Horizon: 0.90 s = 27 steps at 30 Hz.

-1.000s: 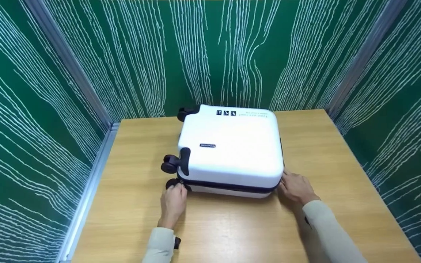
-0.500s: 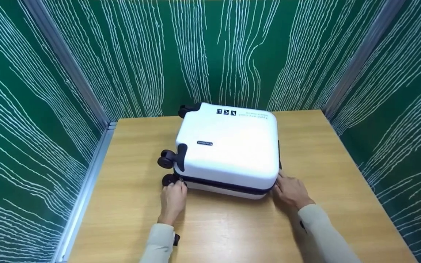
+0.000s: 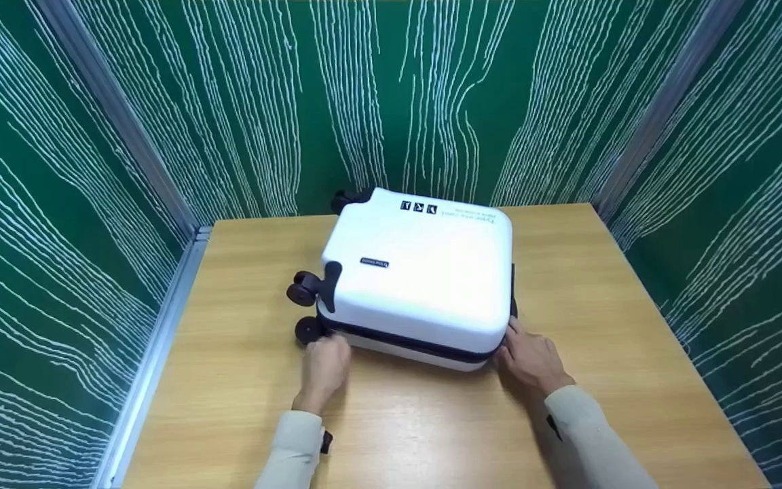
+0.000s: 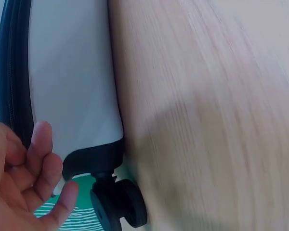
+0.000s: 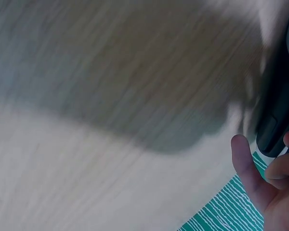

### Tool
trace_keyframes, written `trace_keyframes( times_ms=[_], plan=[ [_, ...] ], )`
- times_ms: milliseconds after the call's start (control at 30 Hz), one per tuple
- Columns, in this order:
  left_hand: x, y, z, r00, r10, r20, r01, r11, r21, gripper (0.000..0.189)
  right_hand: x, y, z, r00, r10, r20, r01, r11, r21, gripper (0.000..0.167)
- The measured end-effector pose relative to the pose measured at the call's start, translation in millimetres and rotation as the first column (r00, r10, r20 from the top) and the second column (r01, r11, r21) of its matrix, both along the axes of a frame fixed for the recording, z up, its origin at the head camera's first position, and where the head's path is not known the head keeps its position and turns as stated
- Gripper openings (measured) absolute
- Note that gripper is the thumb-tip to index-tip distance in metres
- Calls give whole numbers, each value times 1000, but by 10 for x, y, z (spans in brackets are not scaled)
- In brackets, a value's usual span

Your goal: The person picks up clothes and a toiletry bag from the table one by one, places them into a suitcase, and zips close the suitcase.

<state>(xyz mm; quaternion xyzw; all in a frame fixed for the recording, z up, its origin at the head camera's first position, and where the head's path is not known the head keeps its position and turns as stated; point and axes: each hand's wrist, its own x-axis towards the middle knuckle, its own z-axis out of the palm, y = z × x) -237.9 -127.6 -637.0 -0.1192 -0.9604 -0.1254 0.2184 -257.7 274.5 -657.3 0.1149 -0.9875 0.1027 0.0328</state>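
A white hard-shell suitcase (image 3: 425,272) lies flat on the wooden table, its black wheels (image 3: 301,292) pointing left. A dark zipper (image 4: 13,72) runs along its near side. At the wheel end of that zipper, my left hand (image 3: 326,360) pinches what seems to be the zipper pull, its fingertips partly hidden; the other fingers curl loosely in the left wrist view. My right hand (image 3: 532,356) grips the near right corner of the suitcase, beside a black handle (image 5: 274,120). In the right wrist view one finger (image 5: 245,161) sticks out while others bend toward the case.
The wooden table (image 3: 404,428) extends around the suitcase on all sides. Green walls (image 3: 418,95) with white wavy lines close off the back and both sides. A metal rail (image 3: 153,360) borders the table's left edge.
The suitcase has turned slightly, its wheel end shifting away from me and its right end nearer. The right hand has moved left with the corner; the left hand has slid slightly along the zipper.
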Motion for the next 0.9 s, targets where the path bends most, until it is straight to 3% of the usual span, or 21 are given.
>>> trace_keyframes(
  times_ms=[100, 200, 333, 467, 567, 800, 900],
  plan=[
    [41, 251, -15, 993, -122, 6, 121, 988, -97, 28, 9, -79, 5, 999, -21, 41, 22, 1000, -17, 61],
    [117, 537, 0, 978, -192, 80, 191, 981, 21, 30, 29, -220, -20, 998, -30, 48, 32, 998, -47, 62],
    [187, 753, 18, 959, -221, 175, 206, 974, 99, 32, 71, -376, -73, 999, -41, 3, 41, 997, -73, 58],
    [198, 880, 16, 950, -235, 206, 221, 971, 87, 33, 101, -468, -100, 997, -62, -36, 59, 994, -93, 48],
    [198, 952, -3, 948, -263, 178, 253, 964, 77, 28, 108, -524, -95, 997, -70, -35, 66, 991, -112, 46],
    [201, 1033, -87, 949, -314, -3, 314, 947, 66, 25, 142, -575, -90, 994, -96, -48, 89, 987, -137, 43],
    [202, 1039, -110, 947, -320, -41, 322, 942, 91, 28, 174, -592, -89, 992, -106, -66, 95, 985, -145, 45]
  ],
)
